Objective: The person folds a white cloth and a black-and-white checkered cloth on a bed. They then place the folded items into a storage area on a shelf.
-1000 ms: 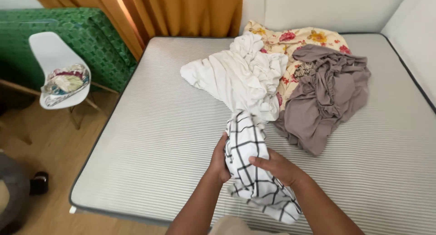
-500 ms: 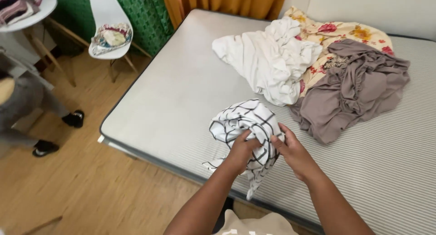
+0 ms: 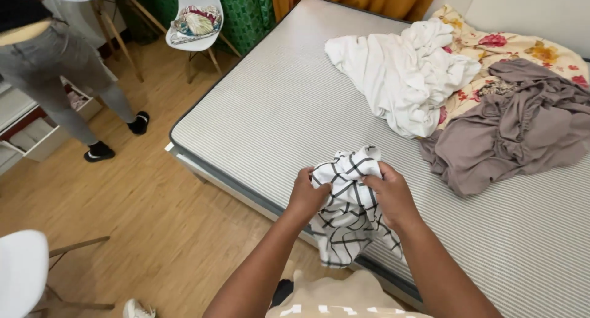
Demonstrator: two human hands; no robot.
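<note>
both hands, left hand [image 3: 307, 196] and right hand [image 3: 392, 195], gripping crumpled white black-checked cloth [image 3: 348, 216], over striped mattress [image 3: 270, 115]

the left hand [image 3: 305, 195] and the right hand [image 3: 389, 193] gripped a white black-checked cloth [image 3: 348, 210] between them, over the near edge of the grey striped mattress [image 3: 276, 115]. farther back on the mattress lay a crumpled white sheet [image 3: 402, 72]; right of it, a taupe gathered garment [image 3: 513, 124] lay apparently on top of a floral cream fabric [image 3: 516, 47]. left of the mattress, on the wooden floor [image 3: 141, 195], stood a white plastic chair [image 3: 195, 24] and another person [image 3: 58, 59].
</note>
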